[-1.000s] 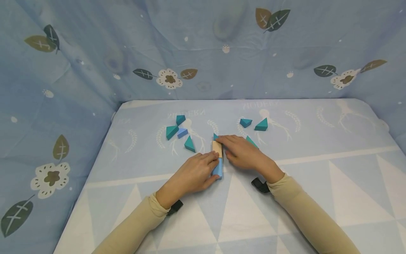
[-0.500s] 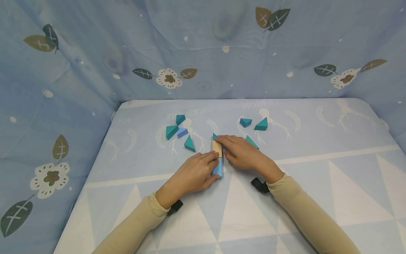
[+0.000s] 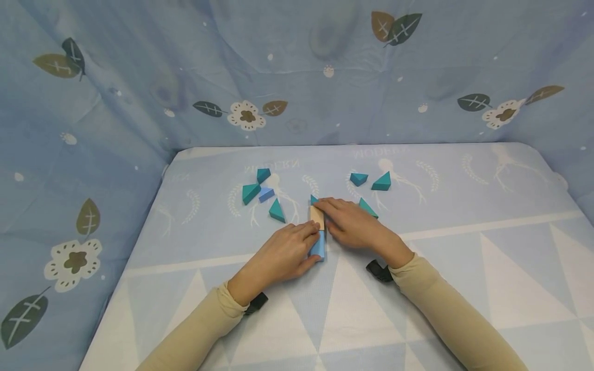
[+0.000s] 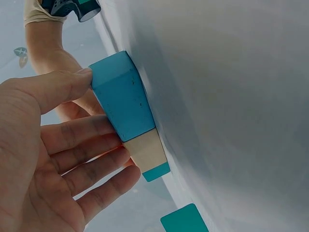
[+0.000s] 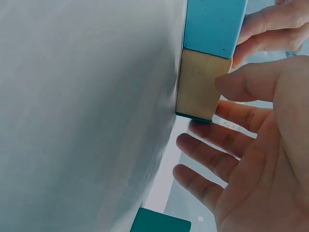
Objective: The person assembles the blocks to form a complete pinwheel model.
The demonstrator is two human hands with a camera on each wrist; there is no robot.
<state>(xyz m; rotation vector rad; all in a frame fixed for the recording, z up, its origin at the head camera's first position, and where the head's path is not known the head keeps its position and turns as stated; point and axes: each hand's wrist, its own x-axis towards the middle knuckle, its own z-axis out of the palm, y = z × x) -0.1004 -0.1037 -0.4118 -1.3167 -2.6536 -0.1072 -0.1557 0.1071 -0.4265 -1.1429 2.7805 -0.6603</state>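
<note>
A light-blue block point(image 3: 317, 246), a plain wood-coloured block point(image 3: 317, 217) and a small teal triangular block point(image 3: 313, 199) lie end to end in a row on the table. My left hand point(image 3: 284, 253) holds the blue block, thumb at its near end and fingertips by the seam with the wooden block. On the row's right side is my right hand point(image 3: 357, 225); its forefinger reaches the teal piece. In the right wrist view, its thumb touches the wooden block point(image 5: 198, 84) while the other fingers extend loosely. The teal piece is partly hidden.
Several loose wedges lie farther back. On the left are teal wedges point(image 3: 251, 193) and a periwinkle-blue one point(image 3: 266, 194); on the right are more teal wedges point(image 3: 382, 182), one partly behind the right hand point(image 3: 367, 207). A patterned cloth curtain point(image 3: 297, 72) rises behind the table.
Both hands keep almost the same place on the row. The blocks have not visibly moved; the head view shifts very slightly.
</note>
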